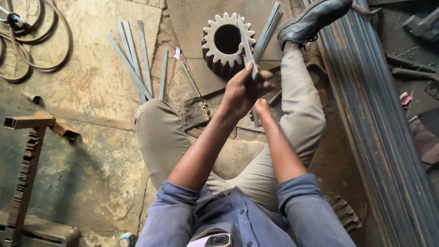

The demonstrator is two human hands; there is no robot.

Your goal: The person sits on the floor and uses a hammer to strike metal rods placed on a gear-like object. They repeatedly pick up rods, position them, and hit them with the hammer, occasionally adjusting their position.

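On the far left I see looped cables (34,43) on the concrete floor (91,151), and nearer, a short piece of rusty square tube (29,122) resting on a tall stack of small metal pieces (23,183). Further right, a loose fan of flat grey metal strips (137,66) lies on the floor just beyond the person's bent left knee.

In the middle, the left hand (240,91) is closed around a long flat metal strip (245,41), held up at a slight tilt — its far end crosses in front of a big toothed gear (215,45) lying bore-up on a steel plate (192,18). The right hand (261,109) sits just below and near the left, fingers curled at the strip's lower end; I think it grips the strip too, though the left hand hides most of the contact.

A few more strips (269,27) lean beside the gear. To the right, a black shoe (313,18) rests against a long bundle of steel bars (384,137) — running from far to near along the right side.
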